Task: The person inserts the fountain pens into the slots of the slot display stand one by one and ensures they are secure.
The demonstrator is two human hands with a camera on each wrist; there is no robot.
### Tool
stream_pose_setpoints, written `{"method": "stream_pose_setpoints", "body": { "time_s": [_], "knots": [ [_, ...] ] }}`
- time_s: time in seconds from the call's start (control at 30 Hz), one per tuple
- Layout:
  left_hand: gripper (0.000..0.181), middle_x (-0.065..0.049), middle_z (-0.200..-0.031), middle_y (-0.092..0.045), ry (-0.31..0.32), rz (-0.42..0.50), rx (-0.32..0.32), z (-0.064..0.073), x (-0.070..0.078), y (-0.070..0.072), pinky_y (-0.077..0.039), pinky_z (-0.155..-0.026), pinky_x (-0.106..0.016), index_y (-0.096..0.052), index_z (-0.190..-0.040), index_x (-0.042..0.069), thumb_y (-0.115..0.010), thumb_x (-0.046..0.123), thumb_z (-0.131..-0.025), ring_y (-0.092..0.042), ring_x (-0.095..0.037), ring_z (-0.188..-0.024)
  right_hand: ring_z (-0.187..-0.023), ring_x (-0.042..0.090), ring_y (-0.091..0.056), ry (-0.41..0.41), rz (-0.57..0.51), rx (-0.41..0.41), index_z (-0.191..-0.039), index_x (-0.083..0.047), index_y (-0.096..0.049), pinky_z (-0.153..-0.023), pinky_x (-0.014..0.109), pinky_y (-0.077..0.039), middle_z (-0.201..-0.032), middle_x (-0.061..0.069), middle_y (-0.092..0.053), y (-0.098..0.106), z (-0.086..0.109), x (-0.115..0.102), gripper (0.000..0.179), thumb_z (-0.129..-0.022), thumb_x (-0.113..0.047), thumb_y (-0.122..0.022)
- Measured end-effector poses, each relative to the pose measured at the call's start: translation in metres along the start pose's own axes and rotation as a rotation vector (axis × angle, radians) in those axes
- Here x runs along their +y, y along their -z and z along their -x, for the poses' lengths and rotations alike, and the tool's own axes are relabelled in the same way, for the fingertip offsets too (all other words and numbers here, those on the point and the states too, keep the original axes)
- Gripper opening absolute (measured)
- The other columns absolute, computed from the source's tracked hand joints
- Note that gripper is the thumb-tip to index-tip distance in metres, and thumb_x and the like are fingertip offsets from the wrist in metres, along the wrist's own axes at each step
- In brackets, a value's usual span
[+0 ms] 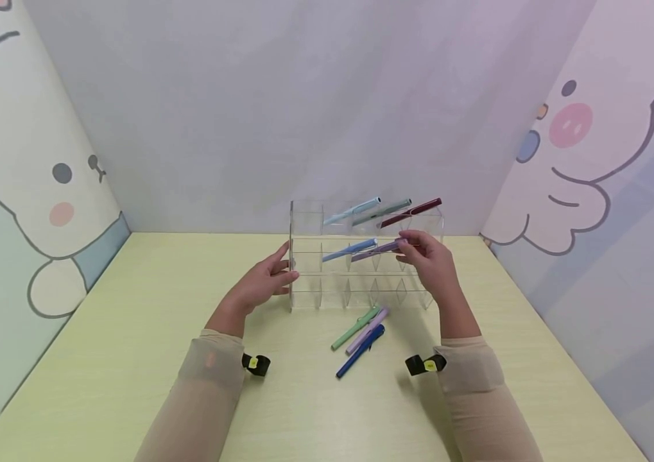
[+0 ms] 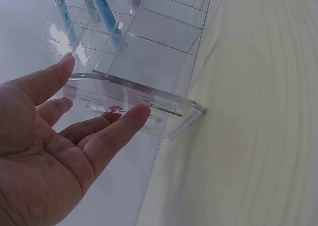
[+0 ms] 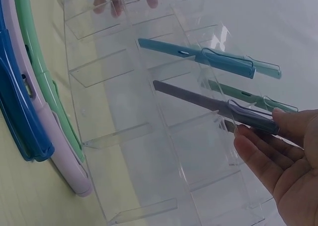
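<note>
A clear acrylic pen rack (image 1: 306,298) with stepped tiers of compartments stands on the table. My right hand (image 1: 432,262) pinches a purple pen (image 3: 198,101) by its capped end, its other end lying in a middle-tier compartment. Just left of it, a blue pen (image 1: 350,249) lies in the same tier. Across the top tier lean a light blue pen (image 1: 352,210), a grey-green pen (image 1: 382,212) and a dark red pen (image 1: 411,213). My left hand (image 2: 59,146) has its fingers spread, fingertips against the rack's left side panel.
In front of the rack, a green pen (image 1: 355,328), a lilac pen (image 1: 367,332) and a dark blue pen (image 1: 360,351) lie side by side on the table (image 1: 130,359). A wall (image 1: 303,115) rises behind, with cartoon-printed walls on both sides.
</note>
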State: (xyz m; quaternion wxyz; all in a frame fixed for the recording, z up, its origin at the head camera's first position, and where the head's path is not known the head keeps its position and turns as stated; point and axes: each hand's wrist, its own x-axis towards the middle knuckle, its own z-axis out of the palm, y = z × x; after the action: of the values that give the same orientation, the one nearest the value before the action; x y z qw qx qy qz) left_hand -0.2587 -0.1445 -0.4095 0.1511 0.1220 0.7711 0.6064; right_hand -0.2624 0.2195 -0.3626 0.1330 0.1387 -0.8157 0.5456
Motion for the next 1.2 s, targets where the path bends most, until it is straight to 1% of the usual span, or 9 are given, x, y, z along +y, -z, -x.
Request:
{"method": "stream_pose_setpoints", "body": {
  "time_s": [0.1,0.23,0.37,0.47,0.6,0.73,0.87,1.0,1.2],
  "knots": [
    [0.076,-0.01,-0.16,-0.029,-0.008,0.005,-0.001,0.0,0.0,-0.001,-0.042,-0.11,-0.051,-0.012,-0.152,0.053,-0.062,0.033,-0.098,-0.052,-0.035,-0.131,-0.102,0.02,-0.07,0.009,0.028,0.009,-0.135,-0.006,-0.055,-0.083,0.024,-0.058,-0.12,0.017,-0.063,0.005,0.001,-0.001,0.046,-0.098,-0.032,-0.061],
    [0.076,-0.01,-0.16,-0.029,0.001,0.003,-0.002,0.001,0.001,-0.001,-0.039,-0.112,-0.053,-0.012,-0.152,0.053,-0.062,0.034,-0.097,-0.053,-0.036,-0.13,-0.101,0.013,-0.069,-0.011,0.038,0.048,-0.136,-0.008,-0.053,-0.082,0.022,-0.058,-0.125,0.014,-0.062,0.016,0.004,-0.004,0.049,-0.097,-0.037,-0.062],
    [0.076,-0.009,-0.159,-0.03,0.007,0.0,0.0,0.001,0.001,-0.001,-0.035,-0.113,-0.056,-0.013,-0.151,0.055,-0.063,0.035,-0.097,-0.055,-0.037,-0.128,-0.101,0.016,-0.068,-0.049,0.121,0.044,-0.133,-0.01,-0.053,-0.085,0.028,-0.059,-0.121,0.01,-0.062,0.03,0.008,-0.008,0.048,-0.097,-0.041,-0.06],
    [0.075,-0.009,-0.16,-0.03,0.006,-0.003,0.001,0.001,0.001,-0.001,-0.034,-0.114,-0.057,-0.013,-0.149,0.057,-0.063,0.037,-0.097,-0.055,-0.038,-0.127,-0.101,0.023,-0.067,-0.059,0.266,-0.059,-0.13,-0.012,-0.054,-0.089,0.039,-0.057,-0.118,0.008,-0.063,0.037,0.011,-0.013,0.046,-0.098,-0.044,-0.058],
    [0.075,-0.008,-0.16,-0.029,0.005,0.002,-0.003,0.002,0.0,0.0,-0.034,-0.114,-0.057,-0.013,-0.149,0.057,-0.063,0.037,-0.097,-0.055,-0.038,-0.127,-0.103,0.023,-0.065,-0.044,0.425,-0.301,-0.121,-0.017,-0.059,-0.089,0.045,-0.053,-0.114,0.002,-0.065,0.04,0.014,-0.018,0.037,-0.097,-0.044,-0.06],
    [0.075,-0.008,-0.16,-0.029,0.003,0.006,-0.006,0.002,0.0,0.0,-0.036,-0.113,-0.054,-0.013,-0.15,0.055,-0.062,0.036,-0.097,-0.054,-0.038,-0.128,-0.103,0.017,-0.063,-0.057,0.462,-0.53,-0.115,-0.021,-0.063,-0.086,0.039,-0.053,-0.111,-0.002,-0.065,0.032,0.018,-0.021,0.024,-0.096,-0.035,-0.065],
    [0.075,-0.009,-0.16,-0.029,0.001,0.002,-0.004,0.002,0.0,0.001,-0.039,-0.111,-0.053,-0.012,-0.15,0.055,-0.062,0.036,-0.097,-0.054,-0.038,-0.129,-0.099,0.016,-0.062,-0.103,0.488,-0.702,-0.11,-0.019,-0.065,-0.082,0.035,-0.053,-0.107,0.0,-0.065,0.017,0.021,-0.021,0.015,-0.095,-0.022,-0.066],
    [0.075,-0.01,-0.16,-0.028,-0.001,0.004,-0.003,0.003,0.003,0.002,-0.039,-0.111,-0.053,-0.012,-0.15,0.055,-0.062,0.035,-0.098,-0.053,-0.039,-0.129,-0.096,0.017,-0.06,-0.136,0.576,-0.816,-0.104,-0.015,-0.066,-0.079,0.036,-0.052,-0.105,0.002,-0.065,0.0,0.023,-0.02,0.013,-0.091,-0.015,-0.068],
    [0.076,-0.011,-0.16,-0.029,-0.007,0.002,-0.004,0.004,0.003,0.002,-0.037,-0.112,-0.054,-0.012,-0.151,0.055,-0.062,0.036,-0.097,-0.052,-0.039,-0.129,-0.084,0.018,-0.058,-0.2,0.71,-0.888,-0.1,-0.017,-0.066,-0.072,0.035,-0.049,-0.095,-0.003,-0.062,-0.026,0.03,-0.018,0.016,-0.087,-0.012,-0.073]
  ]
}}
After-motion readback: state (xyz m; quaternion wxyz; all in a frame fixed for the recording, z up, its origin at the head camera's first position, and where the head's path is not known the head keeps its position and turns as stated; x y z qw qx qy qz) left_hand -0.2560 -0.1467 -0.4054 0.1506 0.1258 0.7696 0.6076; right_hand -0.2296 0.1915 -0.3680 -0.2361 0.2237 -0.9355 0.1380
